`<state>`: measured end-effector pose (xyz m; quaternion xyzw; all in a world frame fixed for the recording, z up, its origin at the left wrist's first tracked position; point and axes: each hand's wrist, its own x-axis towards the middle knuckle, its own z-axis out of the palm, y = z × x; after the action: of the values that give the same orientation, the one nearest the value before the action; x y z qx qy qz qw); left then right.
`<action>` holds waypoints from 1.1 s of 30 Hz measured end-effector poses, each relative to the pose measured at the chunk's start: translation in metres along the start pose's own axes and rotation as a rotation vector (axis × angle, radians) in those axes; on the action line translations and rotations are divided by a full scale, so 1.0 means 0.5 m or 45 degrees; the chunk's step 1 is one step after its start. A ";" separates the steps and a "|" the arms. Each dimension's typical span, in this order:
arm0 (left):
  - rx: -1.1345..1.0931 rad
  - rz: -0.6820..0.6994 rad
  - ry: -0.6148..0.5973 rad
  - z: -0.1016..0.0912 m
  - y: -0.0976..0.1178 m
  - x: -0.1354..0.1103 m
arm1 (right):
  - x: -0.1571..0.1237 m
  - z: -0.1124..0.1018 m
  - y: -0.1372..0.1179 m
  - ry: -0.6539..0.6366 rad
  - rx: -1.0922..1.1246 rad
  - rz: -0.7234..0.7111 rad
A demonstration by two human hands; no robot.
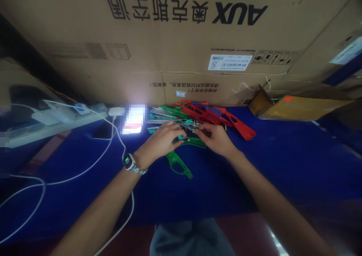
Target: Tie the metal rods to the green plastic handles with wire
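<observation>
My left hand point(169, 136), with a watch point(129, 161) on its wrist, has its fingers curled round a small teal-and-dark piece point(180, 138) whose kind I cannot make out. Close by on the right, my right hand point(212, 136) has thumb and forefinger pinched beside a tangle of thin wires and small metal parts point(192, 125); what lies between the fingertips is hidden. A green plastic strip point(195, 141) stretches between both hands. Below them lies a green plastic handle-shaped part point(178, 164) with an oval opening. Behind the hands, red plastic parts point(240, 124) with similar openings overlap in a pile.
Metal rods point(162, 111) lie left of the pile, near a lit phone screen point(134, 119). White cables point(109, 150) cross the blue tabletop point(93, 195) at left, from a power strip point(56, 124). A large cardboard box point(169, 52) walls the back; a yellow packet point(305, 107) leans right.
</observation>
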<state>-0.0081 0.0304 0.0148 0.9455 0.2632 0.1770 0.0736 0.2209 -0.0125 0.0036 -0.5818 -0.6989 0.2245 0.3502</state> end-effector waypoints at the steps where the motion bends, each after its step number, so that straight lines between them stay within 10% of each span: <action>1: 0.009 0.002 -0.005 0.001 0.000 0.001 | -0.002 -0.001 -0.002 -0.019 -0.072 -0.006; 33: -0.100 -0.078 -0.109 0.016 0.004 0.006 | -0.056 0.002 -0.042 -0.343 -0.654 -0.491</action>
<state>-0.0018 0.0298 0.0086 0.9400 0.2815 0.1444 0.1274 0.2085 -0.0442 0.0120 -0.4733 -0.8696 0.0458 0.1332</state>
